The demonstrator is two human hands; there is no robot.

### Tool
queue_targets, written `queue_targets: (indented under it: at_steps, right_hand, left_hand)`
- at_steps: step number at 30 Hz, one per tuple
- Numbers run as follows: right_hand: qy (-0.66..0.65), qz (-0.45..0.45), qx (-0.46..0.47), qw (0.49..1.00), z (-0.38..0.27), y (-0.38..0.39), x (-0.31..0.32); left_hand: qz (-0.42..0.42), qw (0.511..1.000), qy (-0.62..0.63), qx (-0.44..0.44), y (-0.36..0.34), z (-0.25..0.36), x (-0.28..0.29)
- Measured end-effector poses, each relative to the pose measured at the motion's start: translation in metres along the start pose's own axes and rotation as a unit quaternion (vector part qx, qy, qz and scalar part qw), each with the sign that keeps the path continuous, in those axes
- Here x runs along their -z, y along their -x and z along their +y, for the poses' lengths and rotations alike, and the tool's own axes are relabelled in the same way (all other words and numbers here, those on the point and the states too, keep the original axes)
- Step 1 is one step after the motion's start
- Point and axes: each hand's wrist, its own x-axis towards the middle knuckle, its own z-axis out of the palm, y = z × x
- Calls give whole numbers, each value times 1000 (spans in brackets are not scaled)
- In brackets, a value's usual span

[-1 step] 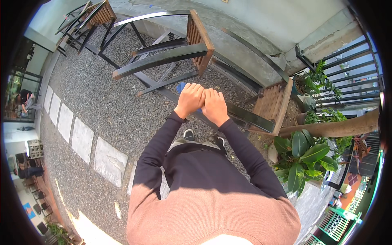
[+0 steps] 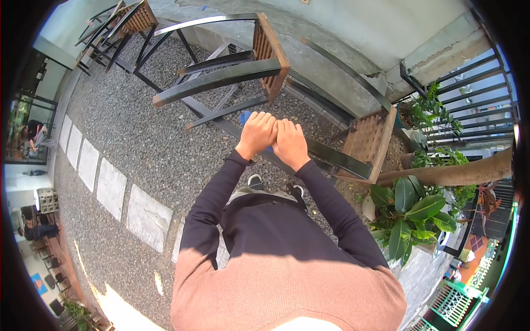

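My left hand (image 2: 258, 132) and my right hand (image 2: 290, 143) are side by side with curled fingers, both closed on a blue cloth (image 2: 244, 117) over a dark metal bar (image 2: 218, 120) of the outdoor furniture. Most of the cloth is hidden under my fingers. Just beyond stands an upturned chair (image 2: 270, 44) with a slatted wooden panel and black metal legs. Another wood-and-metal chair (image 2: 364, 140) lies to the right of my hands. My shoes show below them on the grey gravel (image 2: 143, 105).
More tipped chairs (image 2: 132, 22) are at the back left beside a concrete wall (image 2: 353, 27). Square pavers (image 2: 149, 215) run along the left. Leafy plants (image 2: 408, 215), a leaning trunk (image 2: 464, 168) and black railings (image 2: 469, 94) are on the right. Two other people (image 2: 36, 135) appear at the far left.
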Motion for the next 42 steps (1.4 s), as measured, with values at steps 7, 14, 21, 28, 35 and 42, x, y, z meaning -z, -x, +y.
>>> queue_targets:
  at_steps: [7, 14, 21, 28, 35, 42]
  right_hand:
    - [7, 19, 14, 1000, 1, 0, 4]
    - [-7, 25, 11, 1000, 12, 6, 8]
    - [-4, 30, 13, 999, 29, 23, 19]
    - [-8, 30, 10, 999, 51, 46, 30]
    - [-15, 12, 0, 1000, 76, 73, 41]
    - [-16, 14, -7, 1000, 99, 98, 52]
  left_hand:
    - [11, 1000, 6, 19, 0, 4, -3]
    - [23, 999, -22, 36, -12, 21, -4]
    - [16, 998, -22, 48, -18, 46, -13]
    - [5, 998, -28, 48, -25, 75, -29]
    - [3, 999, -27, 46, -31, 107, -47]
    - [-6, 999, -30, 44, -37, 139, -63]
